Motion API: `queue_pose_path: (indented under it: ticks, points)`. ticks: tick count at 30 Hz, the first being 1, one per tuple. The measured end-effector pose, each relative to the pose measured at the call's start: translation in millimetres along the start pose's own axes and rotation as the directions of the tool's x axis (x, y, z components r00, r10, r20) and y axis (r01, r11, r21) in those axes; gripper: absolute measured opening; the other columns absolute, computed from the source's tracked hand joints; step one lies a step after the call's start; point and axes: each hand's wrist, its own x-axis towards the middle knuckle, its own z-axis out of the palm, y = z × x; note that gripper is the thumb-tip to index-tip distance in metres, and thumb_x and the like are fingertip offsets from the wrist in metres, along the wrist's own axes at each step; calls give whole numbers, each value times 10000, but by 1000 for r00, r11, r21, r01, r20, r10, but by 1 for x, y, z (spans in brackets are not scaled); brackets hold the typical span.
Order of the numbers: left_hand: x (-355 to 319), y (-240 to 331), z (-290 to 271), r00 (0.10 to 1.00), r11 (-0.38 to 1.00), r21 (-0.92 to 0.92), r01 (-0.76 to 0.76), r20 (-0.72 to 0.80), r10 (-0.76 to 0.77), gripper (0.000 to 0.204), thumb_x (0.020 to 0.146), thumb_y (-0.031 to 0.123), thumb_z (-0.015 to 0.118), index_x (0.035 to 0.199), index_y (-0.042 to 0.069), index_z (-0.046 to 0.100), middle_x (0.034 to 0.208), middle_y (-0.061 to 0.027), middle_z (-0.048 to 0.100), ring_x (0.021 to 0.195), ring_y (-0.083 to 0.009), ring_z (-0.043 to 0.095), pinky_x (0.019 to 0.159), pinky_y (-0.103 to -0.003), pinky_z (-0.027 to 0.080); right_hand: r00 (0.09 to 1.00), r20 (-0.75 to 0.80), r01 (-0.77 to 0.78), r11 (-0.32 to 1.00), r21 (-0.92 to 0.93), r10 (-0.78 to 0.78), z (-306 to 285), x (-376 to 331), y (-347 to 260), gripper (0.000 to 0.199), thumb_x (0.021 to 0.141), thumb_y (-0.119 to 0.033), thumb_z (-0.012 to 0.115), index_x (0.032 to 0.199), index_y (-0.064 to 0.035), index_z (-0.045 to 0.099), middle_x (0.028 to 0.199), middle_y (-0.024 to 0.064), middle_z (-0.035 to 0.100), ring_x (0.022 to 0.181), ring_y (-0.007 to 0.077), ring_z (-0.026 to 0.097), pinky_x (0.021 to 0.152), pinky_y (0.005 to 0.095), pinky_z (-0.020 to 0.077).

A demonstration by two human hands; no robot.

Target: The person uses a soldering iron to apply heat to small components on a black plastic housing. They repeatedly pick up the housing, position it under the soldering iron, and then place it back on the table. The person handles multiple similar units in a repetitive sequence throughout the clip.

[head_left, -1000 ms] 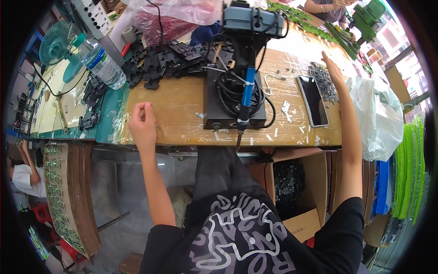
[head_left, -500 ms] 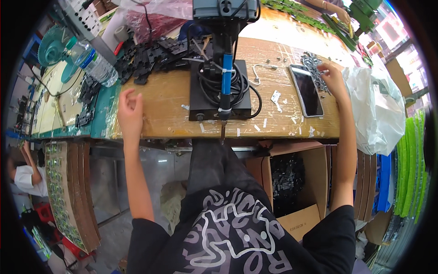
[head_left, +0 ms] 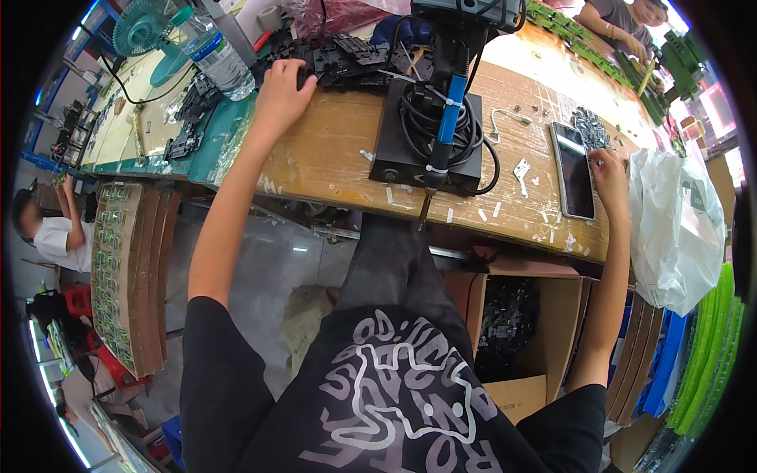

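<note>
Brown tabletop [head_left: 335,146] lies bare beside left hand [head_left: 281,101], fingers parted; right hand [head_left: 612,183], pinch unclear, sits by phone's [head_left: 573,170] edge.

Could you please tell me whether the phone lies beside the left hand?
No, the phone lies beside the right hand, while the left hand is at the pile of black parts.

Left hand [head_left: 284,98] well in from workbench [head_left: 331,162] front edge, left arm [head_left: 229,205] extended, fingers bent, thumb apart. Right hand [head_left: 611,181] near right edge, fingers curled.
</note>
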Motion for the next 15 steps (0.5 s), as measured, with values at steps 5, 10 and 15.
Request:
queue_pose_path:
  ticks: [5,10,15]
  points:
    - [28,-11,10,986,984,83,159,-65,-153,398,738,352,569,937,14,500,966,-187,483,938,-346,478,766,-400,421,998,-57,-47,992,-119,40,-1,-5,-7,81,760,-118,520,822,-67,536,833,61,547,733,244,554,641,338,421]
    - [51,-33,12,951,967,-4,256,181,-251,577,630,439,661,939,-19,493,888,-235,571,868,-348,550,736,-364,433,977,-204,-78,996,-52,66,3,-5,2,82,744,-107,547,810,-58,544,759,65,553,659,185,559,591,321,428]
    - [65,-34,10,920,951,66,301,244,-308,542,605,368,690,967,7,510,970,-174,566,916,-294,540,772,-326,424,918,-306,-131,921,366,252,0,-16,-7,149,724,-58,596,872,-51,595,704,63,583,620,112,544,571,233,432]
